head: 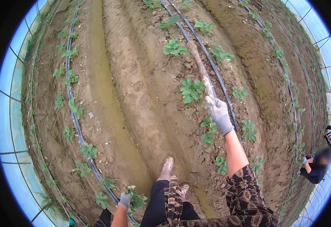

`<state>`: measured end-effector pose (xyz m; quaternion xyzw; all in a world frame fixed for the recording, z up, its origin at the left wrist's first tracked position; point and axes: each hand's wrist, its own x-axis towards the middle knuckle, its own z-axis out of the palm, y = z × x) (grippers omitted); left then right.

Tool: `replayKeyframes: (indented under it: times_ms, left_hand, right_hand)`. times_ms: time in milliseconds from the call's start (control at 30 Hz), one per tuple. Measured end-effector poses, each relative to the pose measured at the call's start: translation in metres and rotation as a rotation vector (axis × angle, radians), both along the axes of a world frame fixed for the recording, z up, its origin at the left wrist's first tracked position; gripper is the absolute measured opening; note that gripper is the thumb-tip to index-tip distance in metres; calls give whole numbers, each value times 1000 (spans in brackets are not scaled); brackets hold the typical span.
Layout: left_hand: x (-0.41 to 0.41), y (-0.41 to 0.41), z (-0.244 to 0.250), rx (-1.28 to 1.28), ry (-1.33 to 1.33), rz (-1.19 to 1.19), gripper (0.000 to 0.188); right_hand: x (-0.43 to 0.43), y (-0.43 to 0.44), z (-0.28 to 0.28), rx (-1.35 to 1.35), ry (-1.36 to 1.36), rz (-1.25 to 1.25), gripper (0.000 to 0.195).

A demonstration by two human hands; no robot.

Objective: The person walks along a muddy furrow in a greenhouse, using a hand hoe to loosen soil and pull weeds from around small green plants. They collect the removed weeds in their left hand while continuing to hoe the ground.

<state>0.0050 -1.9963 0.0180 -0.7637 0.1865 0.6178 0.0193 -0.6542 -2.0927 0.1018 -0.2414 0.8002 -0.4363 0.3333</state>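
Note:
My right hand (218, 113), in a pale grey work glove, grips the wooden handle of a mud-caked hoe (201, 66). The hoe reaches forward over the drip lines of the planted bed, and its blade is hard to make out at the far end. A young strawberry plant (192, 89) grows just left of the handle. Low on the left, my left hand (125, 199), gloved too, holds a bunch of leafy strawberry seedlings (137, 199). The bunch hangs beside my dark-trousered leg, and its roots are hidden.
Black drip lines (222, 81) run along the beds between rows of plants. A wet, muddy furrow (106, 93) lies left of my mud-covered feet (167, 166). At far right a person (314, 170) crouches by another row. A green glove (72, 221) shows at bottom left. Plastic greenhouse walls (11, 99) curve around.

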Motion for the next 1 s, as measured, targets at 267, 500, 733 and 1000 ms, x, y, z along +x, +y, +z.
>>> replayKeyframes:
  times_ms: [267,500,733,1000]
  left_hand:
    - [-1,-1,1,3,13,30,19]
    - [7,0,-3,4,-13,32,16]
    - [7,-6,4,-11,-4,52,15]
    - [-1,3,-24,29,-15,34,19]
  right_hand:
    - [3,-36,14,699,842,505,36]
    - [29,-30,32,509,837,697,36]
    - [5,-4,3,717,643,390,54]
    - [54,-99,18,306,1046,969,48]
